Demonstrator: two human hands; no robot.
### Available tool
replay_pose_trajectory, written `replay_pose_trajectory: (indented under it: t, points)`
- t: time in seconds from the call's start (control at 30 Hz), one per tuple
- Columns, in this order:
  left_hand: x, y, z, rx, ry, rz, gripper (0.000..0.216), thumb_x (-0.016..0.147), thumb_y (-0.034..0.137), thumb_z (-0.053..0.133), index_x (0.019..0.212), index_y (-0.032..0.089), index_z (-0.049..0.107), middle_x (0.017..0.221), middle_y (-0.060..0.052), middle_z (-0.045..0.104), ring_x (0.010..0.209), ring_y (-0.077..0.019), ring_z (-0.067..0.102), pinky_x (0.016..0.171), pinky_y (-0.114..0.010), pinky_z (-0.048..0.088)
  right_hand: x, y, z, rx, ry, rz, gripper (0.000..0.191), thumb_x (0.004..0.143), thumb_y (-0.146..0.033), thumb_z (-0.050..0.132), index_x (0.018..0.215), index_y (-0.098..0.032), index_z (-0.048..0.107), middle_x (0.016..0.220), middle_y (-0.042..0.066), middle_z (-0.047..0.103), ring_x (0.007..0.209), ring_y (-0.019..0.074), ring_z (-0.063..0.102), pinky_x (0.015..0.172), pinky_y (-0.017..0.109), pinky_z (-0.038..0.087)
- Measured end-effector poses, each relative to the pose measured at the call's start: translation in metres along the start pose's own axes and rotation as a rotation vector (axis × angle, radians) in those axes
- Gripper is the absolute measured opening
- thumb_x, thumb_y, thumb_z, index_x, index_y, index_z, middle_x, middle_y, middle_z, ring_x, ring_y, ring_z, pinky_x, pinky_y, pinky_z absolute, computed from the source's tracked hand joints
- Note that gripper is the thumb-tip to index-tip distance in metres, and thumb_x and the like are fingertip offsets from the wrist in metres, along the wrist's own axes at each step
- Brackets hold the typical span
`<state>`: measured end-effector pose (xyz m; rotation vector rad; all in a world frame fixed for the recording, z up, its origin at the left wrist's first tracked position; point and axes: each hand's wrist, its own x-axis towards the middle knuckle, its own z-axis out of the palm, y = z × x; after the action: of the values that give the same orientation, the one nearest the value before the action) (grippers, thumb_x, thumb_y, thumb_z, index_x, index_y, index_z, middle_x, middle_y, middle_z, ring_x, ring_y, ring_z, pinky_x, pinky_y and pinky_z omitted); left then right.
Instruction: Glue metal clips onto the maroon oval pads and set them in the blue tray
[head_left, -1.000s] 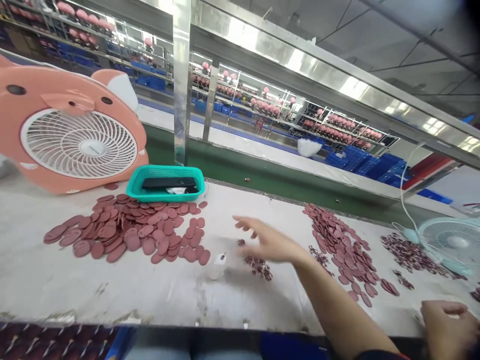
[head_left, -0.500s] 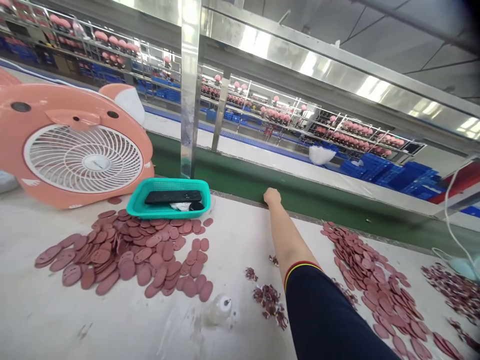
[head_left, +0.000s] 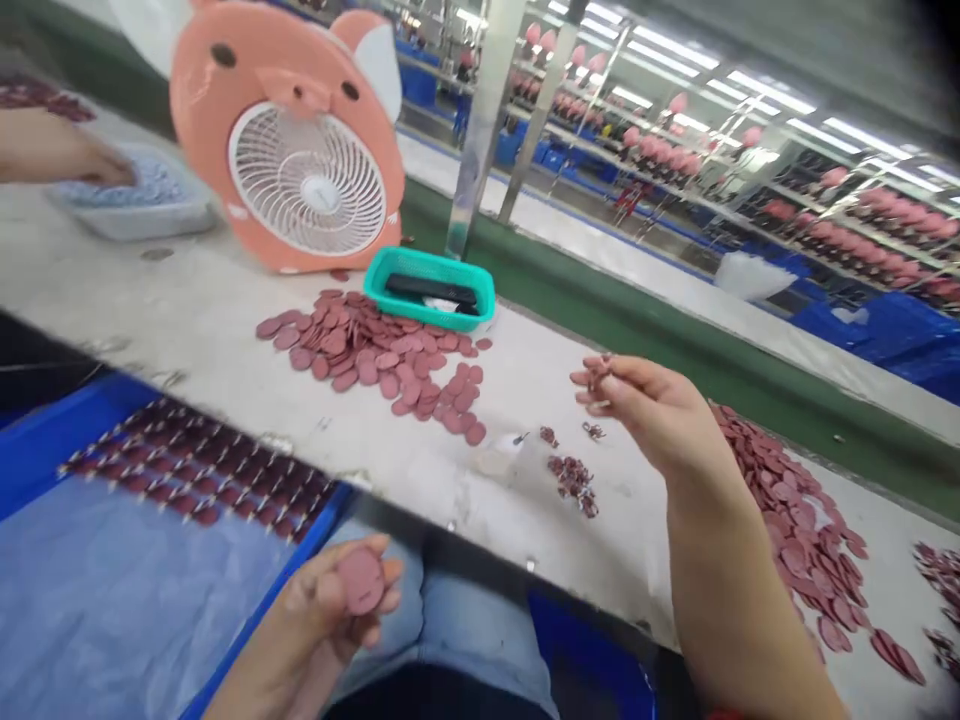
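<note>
My left hand is low, over my lap, with thumb and fingers closed round a dull-red oval disc with two small slits. Above the table, my right hand pinches a small dark-red piece, too blurred to name exactly. A cluster of similar small dark-red pieces with pale bits lies below that hand. Flat dull-red discs are heaped in a pile left of it and another pile right of it. A small translucent bottle with a dark tip stands between.
A pig-shaped fan stands behind a green basket holding dark items. A blue tray beside my lap carries rows of dark-red discs. At left, another person's hand reaches into a tub. A metal post rises behind.
My right hand has come back from the table's far edge and now pinches a small piece. My left hand has come into view with a disc. The view has swung left and down.
</note>
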<state>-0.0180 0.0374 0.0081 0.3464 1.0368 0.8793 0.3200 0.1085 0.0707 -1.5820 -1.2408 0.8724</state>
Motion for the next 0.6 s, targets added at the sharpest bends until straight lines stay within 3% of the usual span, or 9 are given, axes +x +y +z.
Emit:
replay_pose_trajectory:
  t: [0.1,0.23,0.4,0.6]
  points:
    - [-0.014,-0.007,0.01,-0.039,0.008,-0.002,0.044,0.047,0.053,0.094,0.077,0.024,0.083,0.07,-0.004,0.08,0.06,-0.0145,0.067,0.053,-0.019,0.048,-0.073,-0.011,0.051,0.196,-0.279,-0.167,0.009,0.089,-0.033,0.074,0.097,-0.028,0.075,0.094,0.002,0.076,0.086,0.016,0.073,0.07,0.025,0.061]
    - [-0.023,-0.014,0.001,0.005,-0.128,-0.018,0.045,0.051,0.054,0.093,0.08,0.021,0.083,0.067,-0.005,0.076,0.058,-0.0152,0.063,0.052,-0.021,0.047,-0.128,-0.018,0.103,0.151,-0.41,-0.267,0.023,0.09,-0.02,0.072,0.111,-0.029,0.075,0.092,0.002,0.074,0.083,0.0138,0.07,0.072,0.025,0.058]
    - [-0.025,-0.016,-0.007,0.077,-0.273,0.05,0.038,0.064,0.055,0.086,0.074,0.019,0.082,0.064,-0.003,0.068,0.06,-0.0133,0.056,0.054,-0.02,0.047,-0.139,-0.02,0.119,0.047,-0.414,-0.354,0.016,0.087,-0.019,0.075,0.103,-0.02,0.074,0.083,0.001,0.073,0.071,0.0115,0.066,0.069,0.024,0.054]
    - [-0.025,-0.02,-0.011,0.078,-0.274,0.016,0.035,0.067,0.052,0.086,0.083,0.022,0.084,0.062,-0.002,0.068,0.059,-0.0121,0.055,0.054,-0.018,0.048,-0.137,-0.024,0.121,-0.024,-0.43,-0.464,0.014,0.087,-0.015,0.075,0.1,-0.019,0.072,0.083,0.0,0.075,0.071,0.0106,0.067,0.071,0.022,0.053]
